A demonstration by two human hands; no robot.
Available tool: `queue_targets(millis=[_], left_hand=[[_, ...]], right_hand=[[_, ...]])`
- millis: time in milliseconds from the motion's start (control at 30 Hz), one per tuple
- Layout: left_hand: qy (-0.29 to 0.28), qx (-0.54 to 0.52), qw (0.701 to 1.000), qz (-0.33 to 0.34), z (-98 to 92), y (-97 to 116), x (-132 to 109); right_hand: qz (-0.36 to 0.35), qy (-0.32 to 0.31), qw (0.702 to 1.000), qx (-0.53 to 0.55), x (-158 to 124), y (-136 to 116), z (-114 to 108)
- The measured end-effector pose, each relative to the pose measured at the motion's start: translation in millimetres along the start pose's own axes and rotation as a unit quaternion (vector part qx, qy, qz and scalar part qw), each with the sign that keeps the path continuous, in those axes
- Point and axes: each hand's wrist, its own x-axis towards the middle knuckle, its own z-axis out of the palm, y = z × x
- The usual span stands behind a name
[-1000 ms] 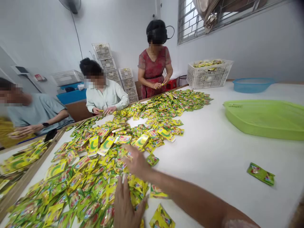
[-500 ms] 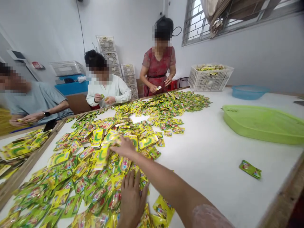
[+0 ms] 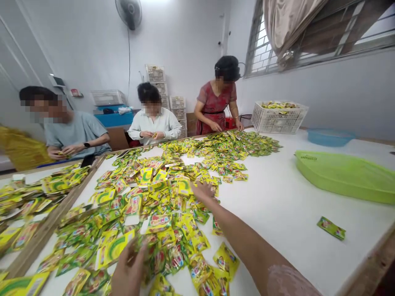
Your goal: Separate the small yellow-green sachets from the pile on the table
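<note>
Yellow-green snack packets (image 3: 175, 253) and flat yellow cartons (image 3: 115, 248) lie in a loose, overlapping heap across the white table. At the bottom of the view, my left hand (image 3: 131, 263) is low over the near packets, fingers apart and slightly blurred, beside a yellow carton. My right hand (image 3: 204, 191) reaches out to the right side of the heap with its fingers spread. Another carton (image 3: 184, 187) stands against its thumb side; the fingertips are partly lost among the packets.
A green basket (image 3: 345, 176), a blue basin (image 3: 331, 137) and a filled white crate (image 3: 279, 118) stand on the right. A single packet (image 3: 331, 228) lies apart. A wooden rail (image 3: 58, 216) borders the left side. Three other people work along the far edges.
My right hand has shifted right across the heap, and my left hand has moved left and nearer. Cartons and packets between them are rearranged. The view has tilted up and turned left.
</note>
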Motion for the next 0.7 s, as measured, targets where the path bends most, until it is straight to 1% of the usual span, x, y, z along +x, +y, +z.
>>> queue_targets(millis=[33,100,167,200,267,300,333,367,400,433,467,500,533,567,600,633,667,700], left_hand=[[0.017,-0.031,0.999,-0.022,-11.6,-2,0],[0.046,-0.087,0.994,-0.044,-27.6,-7,0],[0.066,-0.113,0.989,-0.061,-34.7,-13,-1],[0.073,-0.114,0.988,-0.069,-35.7,-15,-2],[0.070,-0.094,0.990,-0.077,-35.4,-20,-2],[0.065,-0.089,0.991,-0.076,-35.0,-22,-2],[0.059,-0.091,0.992,-0.073,-35.0,-23,-1],[0.048,-0.097,0.992,-0.070,-35.5,-24,0],[0.039,-0.106,0.991,-0.070,-36.7,-24,2],[0.032,-0.115,0.990,-0.071,-38.4,-25,4],[0.028,-0.123,0.989,-0.073,-40.4,-25,5],[0.024,-0.131,0.988,-0.078,-42.3,-25,6],[0.017,-0.142,0.986,-0.082,-43.9,-25,7],[0.005,-0.157,0.984,-0.084,-44.8,-25,7],[-0.013,-0.173,0.981,-0.083,-45.0,-25,6],[-0.035,-0.187,0.978,-0.082,-44.4,-25,5],[-0.057,-0.196,0.976,-0.078,-43.0,-24,4],[-0.079,-0.200,0.974,-0.073,-41.2,-24,3]], right_hand=[[-0.014,-0.018,1.000,0.007,-6,-15,17],[-0.049,-0.059,0.996,0.036,-26,-55,51],[-0.105,-0.112,0.984,0.093,-50,-97,77],[-0.142,-0.143,0.971,0.132,-61,-115,85],[-0.226,-0.192,0.934,0.199,-80,-139,89],[-0.263,-0.195,0.920,0.217,-87,-143,85],[-0.297,-0.185,0.911,0.221,-91,-140,77],[-0.321,-0.164,0.908,0.211,-94,-131,66],[-0.334,-0.134,0.914,0.190,-95,-117,54],[-0.335,-0.109,0.924,0.151,-95,-96,41],[-0.312,-0.095,0.940,0.103,-95,-71,28],[-0.272,-0.075,0.958,0.043,-94,-42,17],[-0.210,-0.057,0.976,-0.029,-93,-11,7],[-0.133,-0.038,0.986,-0.092,-93,20,1],[-0.089,-0.031,0.987,-0.129,-94,50,-2],[-0.057,-0.039,0.985,-0.156,-96,77,-3],[-0.047,-0.048,0.983,-0.173,-99,100,-1],[-0.062,-0.027,0.982,-0.178,-103,117,3]])
